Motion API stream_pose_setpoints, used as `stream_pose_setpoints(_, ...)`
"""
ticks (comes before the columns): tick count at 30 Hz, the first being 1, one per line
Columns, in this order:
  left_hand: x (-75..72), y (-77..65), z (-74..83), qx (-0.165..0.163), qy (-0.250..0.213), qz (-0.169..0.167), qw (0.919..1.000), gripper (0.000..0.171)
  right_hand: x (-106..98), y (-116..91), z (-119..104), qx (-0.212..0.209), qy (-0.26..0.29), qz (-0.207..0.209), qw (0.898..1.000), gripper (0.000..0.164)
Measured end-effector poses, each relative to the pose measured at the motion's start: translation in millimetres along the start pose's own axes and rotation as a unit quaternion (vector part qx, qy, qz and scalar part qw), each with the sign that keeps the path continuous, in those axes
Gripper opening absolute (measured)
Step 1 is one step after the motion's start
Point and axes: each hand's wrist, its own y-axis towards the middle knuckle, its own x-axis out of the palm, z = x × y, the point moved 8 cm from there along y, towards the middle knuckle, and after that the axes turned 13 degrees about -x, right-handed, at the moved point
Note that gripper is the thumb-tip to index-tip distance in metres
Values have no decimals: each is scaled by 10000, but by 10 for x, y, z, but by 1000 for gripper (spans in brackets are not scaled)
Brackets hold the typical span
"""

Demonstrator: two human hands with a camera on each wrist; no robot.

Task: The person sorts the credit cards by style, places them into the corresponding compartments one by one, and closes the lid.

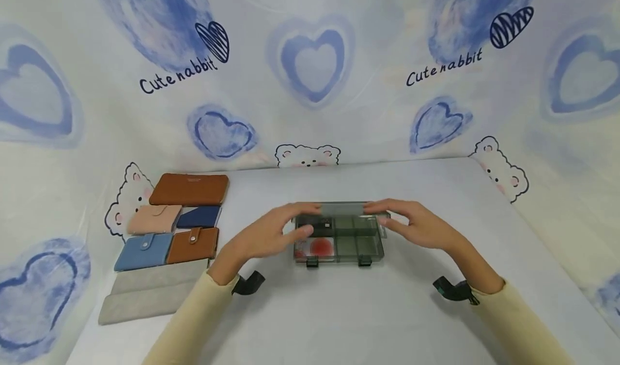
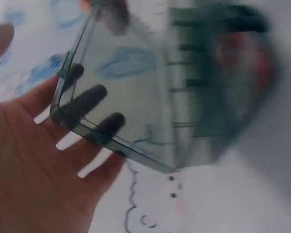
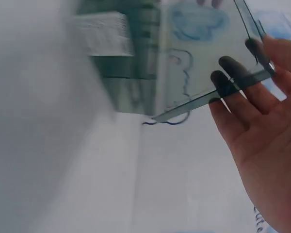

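Observation:
A clear green plastic compartment box [image 1: 346, 249] stands on the table between both hands, its see-through hinged lid [image 2: 131, 73] raised. My left hand [image 1: 273, 227] has its fingers spread behind the lid's left side, visible through the plastic, with the thumb apart from it. On the other side, my right hand [image 1: 421, 225] lays extended fingers behind the lid's right edge. A red-and-white card [image 1: 315, 248] lies in the box's front left part, and a dark card [image 1: 312, 225] lies behind it. The wrist views blur the box's contents.
At the left lie a long brown wallet [image 1: 189, 189], a pink wallet [image 1: 154, 218], a navy card holder [image 1: 198, 217], a blue snap wallet [image 1: 143, 252], a brown snap wallet [image 1: 194, 245] and a long grey wallet [image 1: 152, 289]. A heart-printed cloth [image 1: 373, 128] hangs behind the white table [image 1: 339, 316].

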Motion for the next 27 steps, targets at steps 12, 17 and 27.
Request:
stream_pose_setpoints(12, 567, -267, -110, 954, 2027, -107, 9745, 63, 575, -244, -116, -442, -1610, -964, 9812, 55)
stream_pose_setpoints(17, 624, -256, -98, 1151, 2572, 373, 9587, 68, 661, -214, -154, -731, -2379, -908, 9643, 67)
stream_pose_setpoints(27, 655, -242, -28, 1200, 2685, 1322, 9466, 61, 726, -113, -179, -786, -3225, -630, 9412, 76)
